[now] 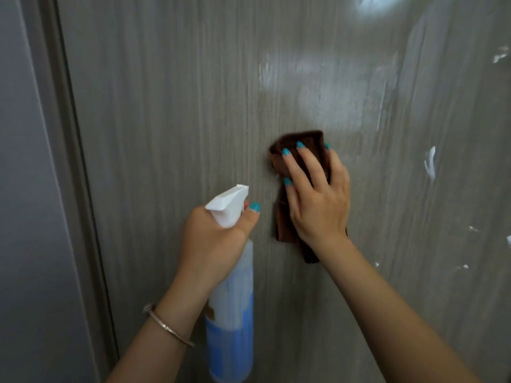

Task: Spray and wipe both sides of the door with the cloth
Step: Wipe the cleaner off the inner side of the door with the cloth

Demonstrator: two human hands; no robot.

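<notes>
Against the grey wood-grain door (171, 111), the right hand (318, 197) lies flat with fingers spread, pressing a brown cloth (301, 145) to the panel; the cloth shows above the fingertips and below the heel of the palm. Left of it and slightly lower, the left hand (213, 241) grips the neck of a spray bottle (232, 322), white nozzle upward, blue-labelled body hanging beside the wrist. White foam streaks (430, 163) mark the door to the right of the cloth, apart from it.
</notes>
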